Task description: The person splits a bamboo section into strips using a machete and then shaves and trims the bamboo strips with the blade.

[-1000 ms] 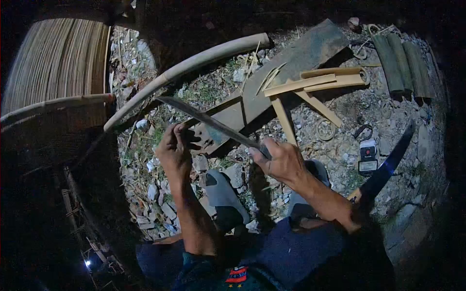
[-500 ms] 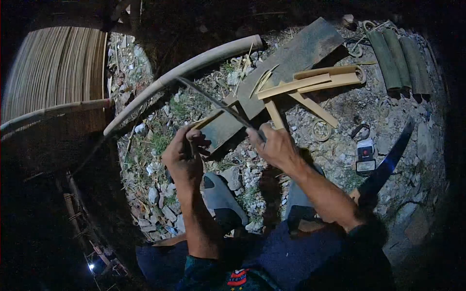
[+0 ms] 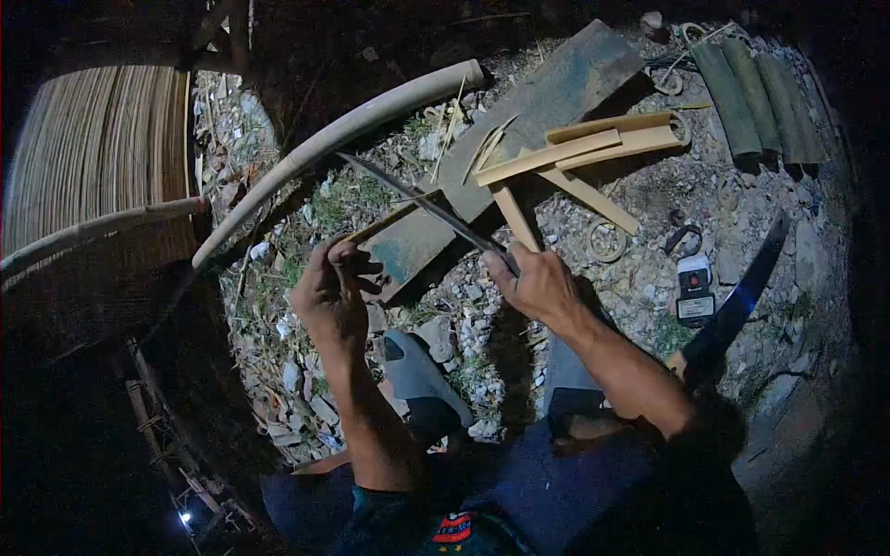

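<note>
My left hand (image 3: 329, 287) pinches the near end of a thin bamboo strip (image 3: 385, 222), which slants away over the wooden plank (image 3: 593, 69). In my right hand (image 3: 540, 292) is a long, narrow knife (image 3: 417, 198). Its handle is mostly hidden by my fingers, and the dark blade points up and left. The blade crosses the strip near the strip's far end; whether they touch I cannot tell. Just beyond the right hand, split yellow bamboo pieces (image 3: 552, 165) lie over one another across the plank and the ground.
A curved bamboo pole (image 3: 357, 123) lies at the far left, near a stack of slats (image 3: 102, 148). To the right are a bamboo ring (image 3: 607, 241), a small black device (image 3: 695, 301), a broad machete (image 3: 746, 292) and green bamboo halves (image 3: 728, 97). Stony ground surrounds my shoes (image 3: 422, 371).
My hands have moved slightly apart, the right one shifting right with the knife. The left hand still pinches the strip. The whole view has shifted a little.
</note>
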Demonstrator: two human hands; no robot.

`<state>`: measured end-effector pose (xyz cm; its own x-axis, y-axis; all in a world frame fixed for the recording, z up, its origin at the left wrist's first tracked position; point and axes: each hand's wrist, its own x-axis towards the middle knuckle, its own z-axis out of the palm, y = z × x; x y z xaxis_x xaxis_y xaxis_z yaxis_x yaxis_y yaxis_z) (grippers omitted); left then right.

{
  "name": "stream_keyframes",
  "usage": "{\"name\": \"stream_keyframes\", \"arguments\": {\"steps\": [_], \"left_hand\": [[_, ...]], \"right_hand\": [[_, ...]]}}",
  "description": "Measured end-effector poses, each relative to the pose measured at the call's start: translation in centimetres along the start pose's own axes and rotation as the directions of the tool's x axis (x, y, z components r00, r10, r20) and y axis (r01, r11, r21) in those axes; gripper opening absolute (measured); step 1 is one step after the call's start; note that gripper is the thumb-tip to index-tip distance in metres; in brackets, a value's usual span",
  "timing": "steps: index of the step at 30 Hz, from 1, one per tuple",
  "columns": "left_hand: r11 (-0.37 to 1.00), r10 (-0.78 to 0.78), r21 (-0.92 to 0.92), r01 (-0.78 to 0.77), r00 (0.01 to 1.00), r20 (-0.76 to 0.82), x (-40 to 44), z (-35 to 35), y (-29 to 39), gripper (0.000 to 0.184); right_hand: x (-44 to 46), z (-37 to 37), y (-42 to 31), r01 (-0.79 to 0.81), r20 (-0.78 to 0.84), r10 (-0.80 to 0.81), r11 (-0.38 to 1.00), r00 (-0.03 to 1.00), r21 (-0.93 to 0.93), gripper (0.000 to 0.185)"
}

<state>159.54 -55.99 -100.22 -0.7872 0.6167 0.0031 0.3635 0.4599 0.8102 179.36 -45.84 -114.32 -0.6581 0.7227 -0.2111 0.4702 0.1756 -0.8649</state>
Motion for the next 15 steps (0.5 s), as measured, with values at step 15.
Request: {"name": "stream_keyframes", "arguments": {"steps": [15], "left_hand": [[0.715,-0.282,-0.697,0.064,0.938,-0.203,13.4,-6.6,-1.8,0.051]], "right_hand": [[-1.4,-1.5,0.8,-0.226,0.1,0.243,0.962,0.965,-0.152,0.052]]}}
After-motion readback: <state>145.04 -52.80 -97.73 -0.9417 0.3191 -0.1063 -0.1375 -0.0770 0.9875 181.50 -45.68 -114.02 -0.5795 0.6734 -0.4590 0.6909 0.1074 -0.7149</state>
